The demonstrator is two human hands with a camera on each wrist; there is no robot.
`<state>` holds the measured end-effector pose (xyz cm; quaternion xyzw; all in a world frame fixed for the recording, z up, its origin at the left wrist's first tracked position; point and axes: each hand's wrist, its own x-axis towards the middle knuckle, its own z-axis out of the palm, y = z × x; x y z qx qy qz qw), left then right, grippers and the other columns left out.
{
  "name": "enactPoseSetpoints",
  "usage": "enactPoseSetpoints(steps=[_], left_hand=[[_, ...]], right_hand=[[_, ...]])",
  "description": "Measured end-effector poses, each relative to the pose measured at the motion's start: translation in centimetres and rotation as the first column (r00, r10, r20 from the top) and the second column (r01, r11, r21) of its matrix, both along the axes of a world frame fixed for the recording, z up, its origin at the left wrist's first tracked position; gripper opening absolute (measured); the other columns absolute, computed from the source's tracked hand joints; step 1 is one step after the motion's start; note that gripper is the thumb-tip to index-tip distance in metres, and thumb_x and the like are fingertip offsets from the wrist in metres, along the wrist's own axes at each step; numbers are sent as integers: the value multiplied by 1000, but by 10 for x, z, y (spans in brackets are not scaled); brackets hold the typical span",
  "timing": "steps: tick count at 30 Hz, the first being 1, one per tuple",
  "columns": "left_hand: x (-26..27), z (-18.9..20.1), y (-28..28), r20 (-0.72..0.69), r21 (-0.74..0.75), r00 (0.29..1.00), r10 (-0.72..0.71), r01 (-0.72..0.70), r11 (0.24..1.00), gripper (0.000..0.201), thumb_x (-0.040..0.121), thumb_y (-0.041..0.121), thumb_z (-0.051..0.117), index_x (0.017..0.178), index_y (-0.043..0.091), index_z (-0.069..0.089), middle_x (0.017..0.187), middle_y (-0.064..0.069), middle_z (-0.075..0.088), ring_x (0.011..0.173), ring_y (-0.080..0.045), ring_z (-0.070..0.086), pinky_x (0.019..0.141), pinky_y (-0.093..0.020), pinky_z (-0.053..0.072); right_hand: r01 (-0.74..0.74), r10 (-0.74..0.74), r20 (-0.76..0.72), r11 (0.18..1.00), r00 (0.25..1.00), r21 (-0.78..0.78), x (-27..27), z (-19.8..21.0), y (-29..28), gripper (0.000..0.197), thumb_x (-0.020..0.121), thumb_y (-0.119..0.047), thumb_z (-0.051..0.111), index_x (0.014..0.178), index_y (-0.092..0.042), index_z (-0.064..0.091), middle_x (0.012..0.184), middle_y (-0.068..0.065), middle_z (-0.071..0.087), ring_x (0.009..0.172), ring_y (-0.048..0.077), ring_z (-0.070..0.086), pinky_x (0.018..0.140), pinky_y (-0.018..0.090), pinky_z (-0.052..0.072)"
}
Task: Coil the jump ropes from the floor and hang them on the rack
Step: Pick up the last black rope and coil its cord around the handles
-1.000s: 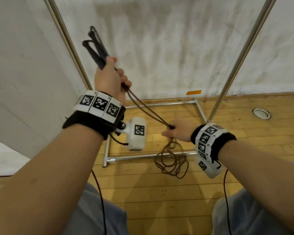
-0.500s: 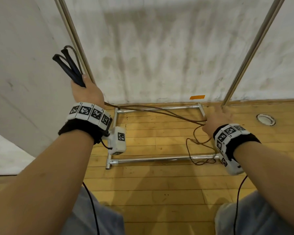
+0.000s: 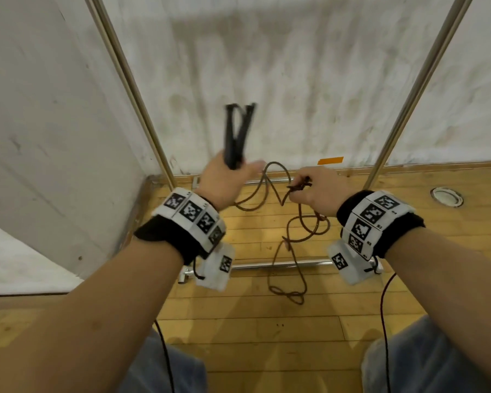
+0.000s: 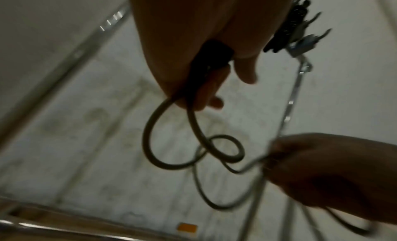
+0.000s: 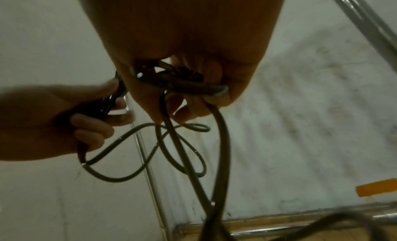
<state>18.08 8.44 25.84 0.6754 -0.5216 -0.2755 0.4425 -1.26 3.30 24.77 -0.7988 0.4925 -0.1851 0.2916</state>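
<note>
Left hand (image 3: 224,182) fingers curled round two black handles (image 3: 237,134), handles sticking up toward 12 o'clock, splayed in V. Right hand (image 3: 313,191), at 3 o'clock of left hand, pinches bunched loops of brown jump rope (image 3: 278,191). Slack loop sags between both hands. More rope hangs from right hand toward 6 o'clock, crosses front bar of rack (image 3: 267,265), ends in tangle on wooden floor (image 3: 267,321). Rack uprights rise at 11 and 1 o'clock against white wall (image 3: 267,66). Orange tape (image 3: 330,160) on wall base.
</note>
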Motion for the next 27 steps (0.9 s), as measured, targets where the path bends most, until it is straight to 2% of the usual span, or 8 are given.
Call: enactPoseSetpoints(steps=[2, 5, 9, 11, 15, 18, 21, 27], left_hand=[[-17, -3, 3, -28, 58, 976, -215, 217, 974, 39, 68, 40, 82, 94, 24, 57, 87, 13, 64, 74, 5, 59, 66, -19, 47], [-26, -9, 3, 88, 147, 916, -391, 376, 915, 54, 66, 25, 85, 109, 28, 55, 104, 16, 61, 95, 1, 56, 74, -9, 38], [-23, -13, 5, 223, 149, 891, -396, 370, 917, 33, 75, 19, 78, 78, 36, 49, 72, 15, 56, 61, 6, 54, 53, -6, 37], [-18, -8, 6, 263, 140, 890, -372, 346, 928, 22, 83, 20, 70, 77, 31, 53, 61, 11, 55, 50, 2, 52, 49, -10, 38], [2, 10, -1, 270, -95, 963, 17, 9, 995, 11, 91, 24, 59, 98, 18, 65, 69, 4, 59, 62, -12, 57, 59, -23, 42], [30, 20, -9, 125, -231, 909, 397, -363, 903, 22, 93, 27, 56, 106, 12, 65, 84, -2, 60, 75, -18, 55, 61, -20, 37], [42, 14, -11, 81, -211, 870, 487, -463, 861, 22, 94, 25, 54, 106, 10, 64, 85, 0, 59, 68, -12, 51, 52, -14, 34], [47, 0, -9, 158, -145, 856, 493, -473, 869, 23, 95, 25, 52, 109, 10, 63, 88, 0, 57, 80, -16, 50, 69, -25, 37]], right_hand=[[-34, 34, -8, 999, 999, -30, 7, 6, 5, 10, 79, -23, 69, 83, -20, 61, 73, -8, 53, 58, 3, 46, 43, 2, 33], [-110, 110, 30, 994, 993, 21, 14, 13, 8, 15, 77, -16, 70, 72, -25, 57, 71, -6, 57, 56, 5, 50, 43, 6, 35], [-131, 132, -25, 990, 991, 45, 11, 11, 7, 22, 76, -15, 68, 71, -31, 54, 68, -9, 56, 57, 8, 51, 41, 5, 34], [-113, 114, -4, 992, 994, 57, 6, 8, 3, 19, 77, -14, 66, 78, -28, 54, 70, -5, 56, 55, 13, 50, 37, 7, 32], [-31, 36, -105, 998, 994, 51, -7, -3, -6, 25, 76, -14, 67, 85, -27, 48, 73, -5, 53, 58, 11, 51, 39, 11, 32], [-27, 41, -142, 994, 989, 102, -17, -14, -10, 15, 80, -13, 65, 76, -25, 57, 74, -3, 62, 73, 18, 59, 55, 23, 40], [38, -42, 43, 995, 998, 89, -27, -19, -18, 18, 90, -24, 58, 73, -22, 64, 74, 0, 67, 76, 19, 62, 66, 27, 44], [191, -190, 124, 982, 974, 10, -41, -27, -28, 36, 94, -34, 50, 60, -23, 55, 51, -3, 54, 54, 18, 56, 63, 36, 50]])
